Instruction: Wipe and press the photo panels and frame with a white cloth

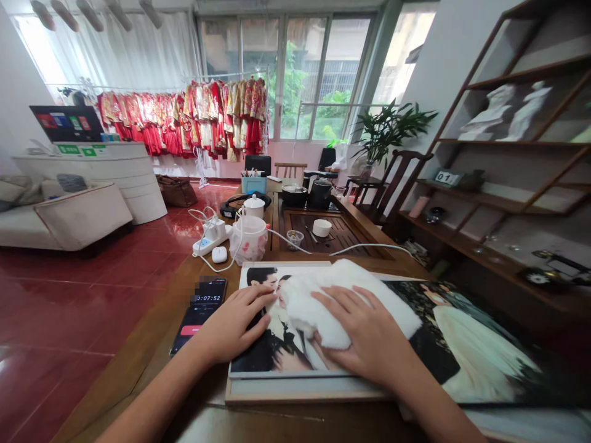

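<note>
"White plush under the right hand (369,329). Pinched?"

"Loosely spread fingers, resting on the cloth (394,307), thumb by its near edge. The left hand (237,323) lies over the photo print (295,354), thumb apart from the other fingers."

"What's around?"

"Left forearm beside a phone (203,314); beyond, a power strip (210,242) and a frosted container (250,241). A white cable (369,245) crosses past the tea tray (298,220). Cloth and right hand hide the print's middle."

"And their looks?"

"Cloth thick, fluffy, lying on the print. Print: a couple, dark clothes, above a pale wooden frame (295,397) on the table (152,369)."
</note>
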The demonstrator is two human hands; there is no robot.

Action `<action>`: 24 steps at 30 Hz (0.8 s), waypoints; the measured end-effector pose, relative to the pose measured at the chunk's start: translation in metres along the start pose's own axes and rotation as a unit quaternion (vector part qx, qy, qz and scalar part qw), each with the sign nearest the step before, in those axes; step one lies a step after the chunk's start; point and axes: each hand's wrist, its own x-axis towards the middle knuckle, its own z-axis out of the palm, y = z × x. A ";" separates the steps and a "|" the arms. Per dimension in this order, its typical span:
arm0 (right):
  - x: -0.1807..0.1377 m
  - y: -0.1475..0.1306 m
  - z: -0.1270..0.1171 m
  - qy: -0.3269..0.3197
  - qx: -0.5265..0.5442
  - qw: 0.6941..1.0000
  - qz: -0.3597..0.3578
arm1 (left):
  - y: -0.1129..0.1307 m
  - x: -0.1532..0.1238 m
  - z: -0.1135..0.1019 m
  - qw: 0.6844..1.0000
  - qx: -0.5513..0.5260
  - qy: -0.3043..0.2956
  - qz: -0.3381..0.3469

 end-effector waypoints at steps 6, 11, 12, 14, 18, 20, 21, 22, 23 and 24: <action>-0.001 0.008 0.002 0.013 -0.042 0.999 0.015 | 0.000 0.000 0.001 1.000 0.002 0.004 0.002; 0.000 -0.004 -0.006 -0.040 0.026 0.994 -0.095 | -0.002 -0.001 0.000 1.000 -0.002 -0.008 -0.003; 0.000 -0.007 -0.008 -0.056 0.039 0.990 -0.123 | -0.002 -0.001 0.000 1.000 -0.003 -0.012 -0.001; 0.001 -0.010 -0.011 -0.088 0.066 0.978 -0.178 | -0.004 -0.001 0.001 1.000 -0.004 -0.018 0.002; 0.001 -0.009 -0.013 -0.099 0.081 0.969 -0.211 | -0.004 -0.001 0.000 1.000 -0.004 -0.022 0.003; 0.000 -0.005 -0.010 -0.071 0.063 0.981 -0.168 | -0.002 -0.001 0.000 1.000 -0.005 -0.019 0.002; 0.000 -0.003 -0.008 -0.055 0.051 0.988 -0.137 | -0.001 -0.001 0.000 1.000 -0.005 -0.016 0.001; -0.001 -0.001 -0.006 -0.038 0.038 0.993 -0.103 | -0.001 -0.001 0.000 1.000 -0.005 -0.012 -0.001; -0.001 0.001 -0.004 -0.023 0.024 0.997 -0.070 | 0.000 0.000 0.000 1.000 -0.005 -0.008 -0.002; 0.000 0.003 -0.002 -0.011 0.012 0.999 -0.044 | 0.000 0.000 0.000 1.000 -0.005 -0.004 -0.003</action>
